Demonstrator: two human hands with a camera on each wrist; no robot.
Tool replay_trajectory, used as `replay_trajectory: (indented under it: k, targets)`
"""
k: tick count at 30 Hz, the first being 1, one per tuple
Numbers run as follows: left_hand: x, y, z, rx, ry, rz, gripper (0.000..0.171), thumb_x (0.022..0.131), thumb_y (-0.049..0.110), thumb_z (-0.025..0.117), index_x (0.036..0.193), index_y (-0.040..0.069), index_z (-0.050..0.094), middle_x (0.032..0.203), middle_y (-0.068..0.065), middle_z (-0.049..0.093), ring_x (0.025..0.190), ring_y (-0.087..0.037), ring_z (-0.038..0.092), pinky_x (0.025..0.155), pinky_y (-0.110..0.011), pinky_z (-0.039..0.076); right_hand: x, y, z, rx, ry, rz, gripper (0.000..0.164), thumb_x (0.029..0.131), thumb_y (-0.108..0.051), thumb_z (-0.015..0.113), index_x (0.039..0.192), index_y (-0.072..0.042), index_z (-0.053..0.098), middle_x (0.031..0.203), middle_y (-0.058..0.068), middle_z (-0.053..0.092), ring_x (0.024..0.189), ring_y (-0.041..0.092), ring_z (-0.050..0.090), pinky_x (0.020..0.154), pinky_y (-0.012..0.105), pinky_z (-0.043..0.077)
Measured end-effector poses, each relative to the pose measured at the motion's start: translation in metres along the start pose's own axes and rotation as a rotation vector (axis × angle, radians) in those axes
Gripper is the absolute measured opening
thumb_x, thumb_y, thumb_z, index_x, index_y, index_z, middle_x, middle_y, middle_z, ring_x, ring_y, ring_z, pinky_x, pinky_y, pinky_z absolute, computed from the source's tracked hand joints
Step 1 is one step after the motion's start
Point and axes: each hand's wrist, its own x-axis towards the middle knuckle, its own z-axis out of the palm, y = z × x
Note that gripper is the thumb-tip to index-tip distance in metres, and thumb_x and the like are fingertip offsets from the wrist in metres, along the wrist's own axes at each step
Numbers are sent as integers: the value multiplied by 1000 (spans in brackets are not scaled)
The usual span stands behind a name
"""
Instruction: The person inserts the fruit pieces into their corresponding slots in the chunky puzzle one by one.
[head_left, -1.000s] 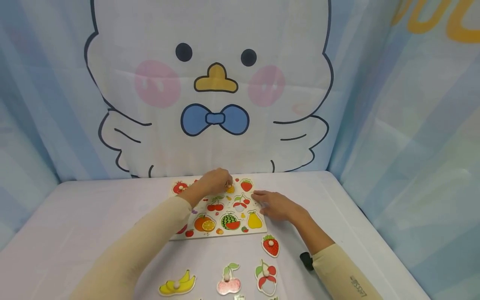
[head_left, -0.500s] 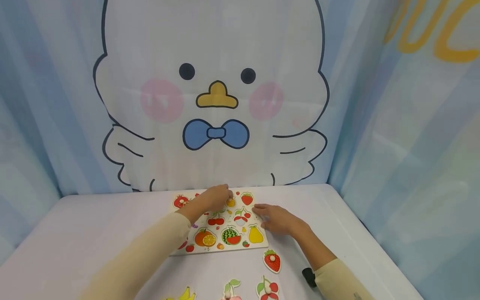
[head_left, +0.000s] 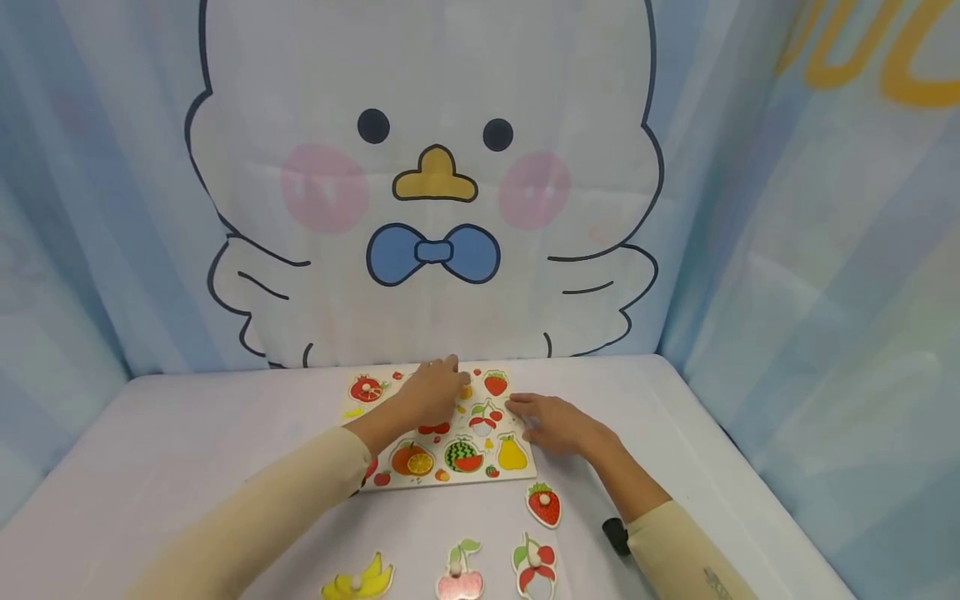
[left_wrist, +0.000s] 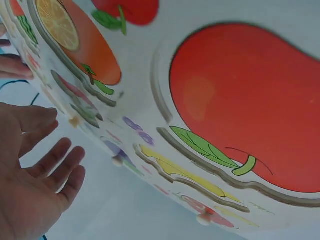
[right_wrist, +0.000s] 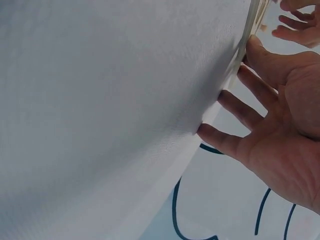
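Note:
A white fruit puzzle board (head_left: 517,473) lies at the far side of the table. My left hand (head_left: 431,393) is over its upper middle, fingers loosely bent; in the left wrist view the hand (left_wrist: 37,175) has its fingers apart with nothing between them. A small knob (left_wrist: 74,121) shows close to those fingertips. At the board's right edge rests my right hand (head_left: 558,423), its fingertips touching the table and the thumb against the edge in the right wrist view. A pomegranate piece (head_left: 366,388) with a knob sits in the board's upper left. My left forearm hides part of the board.
Loose knobbed pieces lie on the near side of the table: a strawberry (head_left: 543,504), bananas (head_left: 358,581), pink cherries (head_left: 460,577) and a red-and-white fruit piece (head_left: 535,567). A black object (head_left: 617,537) is at my right sleeve. A printed curtain (head_left: 427,317) stands behind the table.
The view tilts down, then partly back up. My left hand, earlier curled at the board's upper middle, now has looser fingers. The right hand stays at the board's edge.

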Motion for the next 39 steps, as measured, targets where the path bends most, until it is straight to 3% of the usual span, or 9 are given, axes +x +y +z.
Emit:
replay_trajectory:
  k: [5, 14, 24, 39]
  targets:
    - [-10, 10, -4, 13, 21, 77, 26, 97, 17, 72, 123, 18, 75, 123, -4, 69, 115, -25, 64, 110, -48, 47, 1, 0, -2, 11, -1, 9, 58, 100, -17, 70, 155, -19, 51, 165, 2, 42, 152, 33, 40, 122, 53, 36]
    - [-32, 38, -5, -57, 63, 249, 11, 96, 17, 74, 104, 14, 80, 98, 2, 74, 82, -11, 64, 79, -26, 57, 1, 2, -2, 0, -6, 8, 58, 100, -16, 70, 154, -18, 52, 165, 3, 44, 151, 33, 41, 122, 53, 36]
    - [-46, 72, 0, -129, 47, 339, 11, 95, 18, 76, 104, 17, 81, 91, 9, 74, 76, -2, 57, 73, -16, 51, 3, 4, -1, 10, 0, -15, 58, 99, -15, 70, 154, -17, 53, 164, 4, 45, 152, 32, 41, 122, 52, 37]
    - [-53, 111, 5, -150, -11, 470, 12, 93, 19, 78, 104, 23, 81, 86, 14, 67, 74, 5, 53, 66, -10, 44, 1, 3, 0, 4, 11, -37, 56, 98, -13, 70, 153, -14, 54, 163, 5, 46, 152, 33, 41, 122, 53, 35]
